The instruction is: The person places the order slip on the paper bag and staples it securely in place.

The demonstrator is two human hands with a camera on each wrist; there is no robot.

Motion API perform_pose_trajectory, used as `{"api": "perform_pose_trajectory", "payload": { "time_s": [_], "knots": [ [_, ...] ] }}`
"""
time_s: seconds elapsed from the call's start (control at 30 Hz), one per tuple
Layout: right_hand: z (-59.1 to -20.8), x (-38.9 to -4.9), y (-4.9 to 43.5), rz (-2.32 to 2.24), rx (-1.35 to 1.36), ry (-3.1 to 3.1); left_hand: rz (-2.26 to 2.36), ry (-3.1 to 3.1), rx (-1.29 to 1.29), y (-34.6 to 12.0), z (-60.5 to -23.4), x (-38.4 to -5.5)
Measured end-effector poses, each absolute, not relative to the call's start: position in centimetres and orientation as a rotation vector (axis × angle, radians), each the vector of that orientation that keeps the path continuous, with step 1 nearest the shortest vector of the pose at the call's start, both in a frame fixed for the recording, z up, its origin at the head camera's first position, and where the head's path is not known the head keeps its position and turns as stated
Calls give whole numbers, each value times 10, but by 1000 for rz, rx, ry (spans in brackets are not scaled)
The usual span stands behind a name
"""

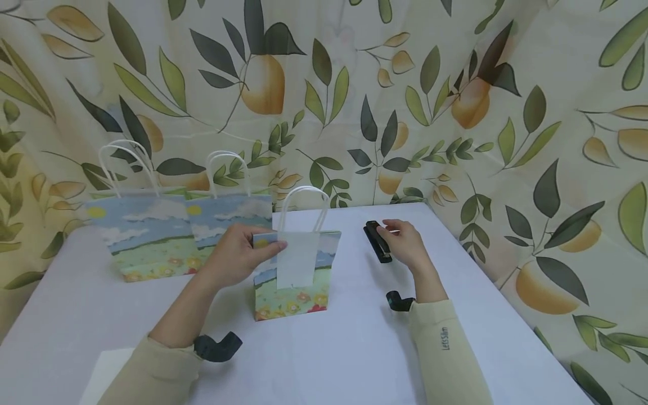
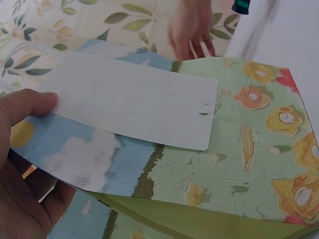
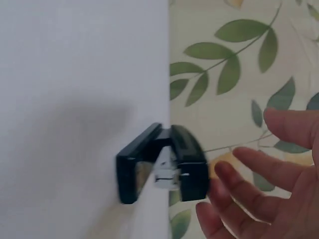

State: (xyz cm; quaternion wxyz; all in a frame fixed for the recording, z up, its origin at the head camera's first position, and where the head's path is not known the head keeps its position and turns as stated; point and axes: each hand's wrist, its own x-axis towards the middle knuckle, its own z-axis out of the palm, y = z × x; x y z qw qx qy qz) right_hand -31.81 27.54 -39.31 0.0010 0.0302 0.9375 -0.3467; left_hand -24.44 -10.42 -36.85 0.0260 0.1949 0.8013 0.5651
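"Just right of the middle of the head view, what is that dark thing?"

"A stapler (image 1: 376,243), set aslant. The right hand (image 1: 409,245) is at its right side, fingers loosely spread rather than wrapped round it. Seen from the right wrist, the stapler's two arms stand apart like a V. I can't tell whether a fingertip touches it."

"And the left hand (image 1: 235,260)?"

"That one is narrow, pinching the upper left edge of a paper bag (image 1: 291,306) near the centre of the frame. Its thumb (image 1: 273,248) presses on a white card (image 1: 296,267) that lies against the bag's front."

"Is the card plain?"

"Nearly. The left wrist view shows small marks (image 2: 203,114) close to one end, where it overlaps the bag's green part."

"What else is around?"

"At the left, a second bag (image 1: 152,239) and a third bag (image 1: 233,209) stand side by side with the same sky-and-flowers picture. White paper (image 1: 108,371) lies at the lower left of the table (image 1: 354,349), beside the left sleeve (image 1: 157,371). Leaves and fruit pattern the curtain (image 1: 344,140) behind."
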Motion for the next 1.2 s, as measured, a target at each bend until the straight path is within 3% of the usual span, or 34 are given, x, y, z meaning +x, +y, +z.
{"api": "perform_pose_trajectory", "payload": {
  "time_s": [0.8, 1.2],
  "knots": [
    [-422, -324, 289, -1172, 396, 2656, 1731, 2516, 633, -101, -363, -237],
    [-428, -325, 280, -1106, 270, 2681, 1719, 2532, 622, -100, -363, -238]
  ]
}}
